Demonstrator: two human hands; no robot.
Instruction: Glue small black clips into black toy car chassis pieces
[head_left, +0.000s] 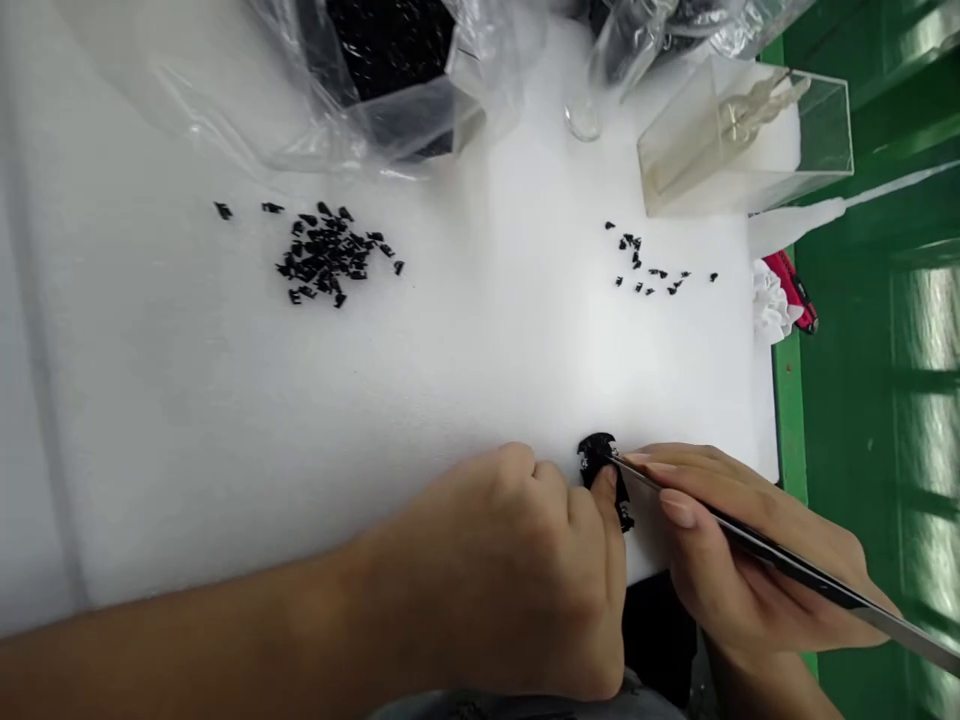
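Near the front edge of the white work surface lies a small black plastic part (598, 450) with tiny light bits along its sides. My left hand (525, 560) is closed, its fingers curled, and presses a fingertip onto this part; its lower portion is partly covered. In my right hand (757, 560) is a pair of metal tweezers (795, 568), held like a pen. The tweezer tips touch the upper right of the black part. Whether anything tiny sits between the tips, I cannot tell.
A pile of small black pieces (326, 252) lies at left, and several tinier black pieces (637, 262) lie scattered at right. Behind stand an open plastic bag (397, 110) of black parts and a clear box (697, 190). A red-handled tool (793, 290) rests by the green edge.
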